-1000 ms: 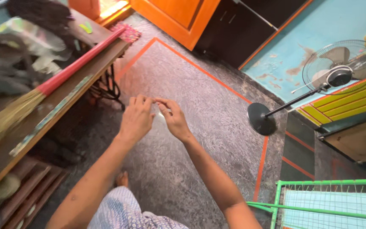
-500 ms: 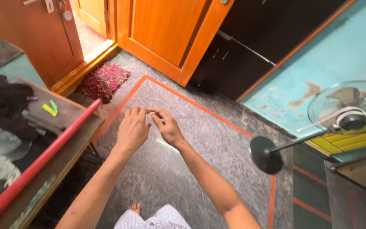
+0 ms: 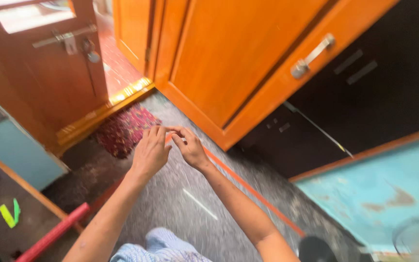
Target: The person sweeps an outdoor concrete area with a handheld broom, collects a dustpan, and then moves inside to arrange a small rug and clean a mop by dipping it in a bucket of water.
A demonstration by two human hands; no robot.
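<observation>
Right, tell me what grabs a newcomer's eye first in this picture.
The left hand and right hand meet fingertip to fingertip at centre, above the grey speckled floor. Behind them a big orange wooden door fills the top, with a dark red mat at its threshold on the left.

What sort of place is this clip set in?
Most likely a room in a home, near its entrance. An orange wooden door with a metal handle stands open, a small woven doormat lies at the threshold, and the speckled grey floor has an orange border stripe.
</observation>
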